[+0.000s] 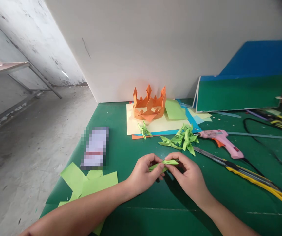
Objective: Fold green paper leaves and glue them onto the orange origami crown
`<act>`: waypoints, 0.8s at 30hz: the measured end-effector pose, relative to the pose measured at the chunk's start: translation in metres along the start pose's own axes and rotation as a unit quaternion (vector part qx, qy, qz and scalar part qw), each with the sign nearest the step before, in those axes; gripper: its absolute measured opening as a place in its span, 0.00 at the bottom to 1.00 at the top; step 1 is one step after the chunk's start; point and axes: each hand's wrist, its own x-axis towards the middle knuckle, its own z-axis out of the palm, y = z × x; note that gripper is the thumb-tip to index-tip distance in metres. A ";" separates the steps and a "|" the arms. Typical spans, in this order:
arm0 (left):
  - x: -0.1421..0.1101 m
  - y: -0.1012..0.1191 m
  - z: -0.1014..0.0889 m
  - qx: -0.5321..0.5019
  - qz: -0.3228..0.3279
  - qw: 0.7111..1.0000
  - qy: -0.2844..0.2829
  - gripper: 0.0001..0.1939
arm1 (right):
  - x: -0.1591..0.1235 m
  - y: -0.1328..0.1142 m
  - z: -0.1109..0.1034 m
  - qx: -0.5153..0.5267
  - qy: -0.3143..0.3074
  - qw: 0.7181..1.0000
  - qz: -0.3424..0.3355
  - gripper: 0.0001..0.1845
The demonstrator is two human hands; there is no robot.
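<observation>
Between my two hands is a small piece of folded green paper (170,162), narrow and pointed at its right end. My left hand (145,170) pinches its left part between thumb and fingers. The thumb and fingertips of my right hand (186,168) grip its right part, and the fingers hide some of the folds. Just beyond them lies a cluster of folded green paper flowers (186,136), with one more paper flower (144,130) apart to the left. An orange paper crown (149,109) stands upright farther back.
Flat green paper sheets (99,183) lie at left under my forearm, below a blurred phone-like object (95,147). Right are a pink glue gun (225,141) with its cord and a yellow utility knife (251,177). Cream paper (133,123) lies beneath the crown; a green board (239,93) stands behind.
</observation>
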 end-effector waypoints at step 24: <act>0.006 -0.004 -0.001 -0.100 -0.032 0.994 0.044 0.19 | 0.003 -0.004 -0.004 -0.230 0.042 0.948 -0.215 0.04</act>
